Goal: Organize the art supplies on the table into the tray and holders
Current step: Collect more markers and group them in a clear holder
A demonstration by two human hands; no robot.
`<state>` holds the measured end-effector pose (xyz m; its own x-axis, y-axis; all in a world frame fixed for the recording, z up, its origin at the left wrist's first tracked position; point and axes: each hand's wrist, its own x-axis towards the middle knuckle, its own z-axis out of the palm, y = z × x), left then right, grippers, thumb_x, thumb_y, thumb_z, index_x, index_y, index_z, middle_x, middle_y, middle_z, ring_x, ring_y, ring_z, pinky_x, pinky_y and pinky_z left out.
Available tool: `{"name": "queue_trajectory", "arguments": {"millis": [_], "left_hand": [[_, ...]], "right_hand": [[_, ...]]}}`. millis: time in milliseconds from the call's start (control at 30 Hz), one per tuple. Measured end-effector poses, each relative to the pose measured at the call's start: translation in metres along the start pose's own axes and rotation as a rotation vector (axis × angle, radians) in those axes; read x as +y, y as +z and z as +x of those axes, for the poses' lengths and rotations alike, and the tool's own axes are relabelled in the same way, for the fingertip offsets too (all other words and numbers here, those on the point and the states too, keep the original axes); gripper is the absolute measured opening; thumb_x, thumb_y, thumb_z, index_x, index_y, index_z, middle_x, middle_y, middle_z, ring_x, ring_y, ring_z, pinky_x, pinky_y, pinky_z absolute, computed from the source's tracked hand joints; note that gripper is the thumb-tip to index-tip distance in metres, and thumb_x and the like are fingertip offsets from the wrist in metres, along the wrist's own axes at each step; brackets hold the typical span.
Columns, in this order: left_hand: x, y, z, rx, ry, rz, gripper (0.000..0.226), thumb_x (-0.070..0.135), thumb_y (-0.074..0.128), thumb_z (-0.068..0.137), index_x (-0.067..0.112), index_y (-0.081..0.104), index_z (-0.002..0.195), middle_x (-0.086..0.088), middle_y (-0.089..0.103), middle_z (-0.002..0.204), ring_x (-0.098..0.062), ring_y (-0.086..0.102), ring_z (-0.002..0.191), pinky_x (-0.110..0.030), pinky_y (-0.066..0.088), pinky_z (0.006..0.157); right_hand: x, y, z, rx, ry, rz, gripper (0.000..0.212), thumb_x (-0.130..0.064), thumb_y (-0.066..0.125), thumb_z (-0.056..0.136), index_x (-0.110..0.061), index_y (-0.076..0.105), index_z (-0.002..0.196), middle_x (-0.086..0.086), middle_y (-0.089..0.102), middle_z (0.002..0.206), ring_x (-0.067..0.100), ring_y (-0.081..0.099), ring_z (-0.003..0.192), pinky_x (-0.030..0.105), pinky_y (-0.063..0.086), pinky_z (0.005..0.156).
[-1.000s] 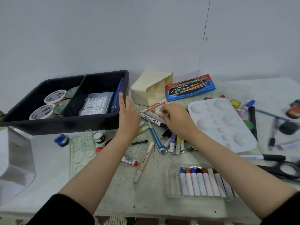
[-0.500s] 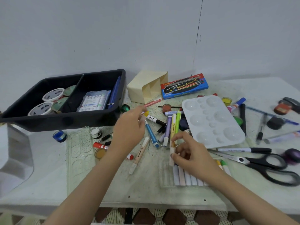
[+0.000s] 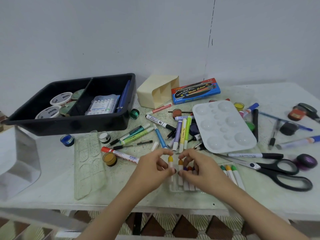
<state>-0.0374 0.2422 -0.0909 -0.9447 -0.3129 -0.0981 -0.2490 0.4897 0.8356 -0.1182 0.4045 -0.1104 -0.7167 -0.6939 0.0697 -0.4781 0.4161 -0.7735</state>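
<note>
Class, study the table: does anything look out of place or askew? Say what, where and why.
The cream holder, beside the black tray, lies on its side, compartments opening sideways. The white palette seems face down, wells bulging upward.

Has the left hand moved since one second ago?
Yes. The left hand left the black tray, rightward to the clear crayon case, pinching a yellow-tipped crayon.

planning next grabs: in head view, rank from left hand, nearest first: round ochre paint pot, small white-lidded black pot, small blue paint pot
1. Round ochre paint pot, just left of the left hand.
2. Small white-lidded black pot, behind it, farther back.
3. Small blue paint pot, far left.
</note>
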Motion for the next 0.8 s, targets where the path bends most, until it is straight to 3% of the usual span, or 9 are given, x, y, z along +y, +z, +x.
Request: {"name": "queue_trajectory", "arguments": {"millis": [167, 333, 467, 600, 800], "left_hand": [[-0.002, 0.004, -0.004, -0.001, 0.037, 0.089, 0.038, 0.024, 0.078, 0.074, 0.037, 0.063, 0.106, 0.007, 0.064, 0.072, 0.005, 0.054, 0.058, -0.014, 0.046, 0.060], [-0.007, 0.005, -0.002, -0.032, 0.069, 0.237, 0.048, 0.036, 0.077, 0.073, 0.030, 0.062, 0.118, 0.012, 0.057, 0.083, -0.001, 0.053, 0.070, -0.015, 0.045, 0.066], [-0.009, 0.003, -0.005, -0.062, 0.113, 0.290, 0.058, 0.044, 0.073, 0.075, 0.036, 0.052, 0.129, 0.015, 0.054, 0.088, -0.003, 0.053, 0.073, -0.021, 0.047, 0.073], [-0.011, -0.001, -0.008, -0.059, 0.155, 0.294, 0.048, 0.041, 0.068, 0.081, 0.041, 0.053, 0.127, 0.017, 0.054, 0.093, -0.002, 0.054, 0.072, -0.016, 0.045, 0.072], [-0.017, -0.002, -0.011, -0.120, 0.172, 0.318, 0.044, 0.042, 0.067, 0.081, 0.046, 0.054, 0.122, 0.015, 0.052, 0.095, -0.004, 0.051, 0.079, -0.023, 0.048, 0.076]], "right_hand": [[0.004, -0.001, 0.002, -0.024, -0.068, -0.130, 0.031, -0.032, 0.068, 0.081, -0.031, 0.062, 0.111, -0.015, 0.050, 0.101, -0.008, 0.048, 0.087, 0.010, 0.038, 0.069], [0.008, -0.002, -0.001, -0.035, -0.098, -0.139, 0.032, -0.031, 0.069, 0.082, -0.027, 0.065, 0.114, -0.016, 0.047, 0.100, -0.003, 0.049, 0.087, 0.012, 0.037, 0.070], [0.010, -0.001, -0.003, -0.030, -0.120, -0.146, 0.035, -0.034, 0.068, 0.083, -0.033, 0.063, 0.117, -0.019, 0.046, 0.100, -0.005, 0.048, 0.088, 0.010, 0.036, 0.070], [0.012, 0.000, -0.006, -0.028, -0.128, -0.135, 0.032, -0.036, 0.068, 0.083, -0.036, 0.064, 0.115, -0.020, 0.045, 0.100, -0.004, 0.049, 0.090, 0.012, 0.038, 0.072], [0.013, 0.000, -0.005, -0.053, -0.123, -0.157, 0.038, -0.040, 0.069, 0.081, -0.031, 0.064, 0.118, -0.018, 0.044, 0.105, -0.003, 0.047, 0.096, 0.012, 0.037, 0.080]]}}
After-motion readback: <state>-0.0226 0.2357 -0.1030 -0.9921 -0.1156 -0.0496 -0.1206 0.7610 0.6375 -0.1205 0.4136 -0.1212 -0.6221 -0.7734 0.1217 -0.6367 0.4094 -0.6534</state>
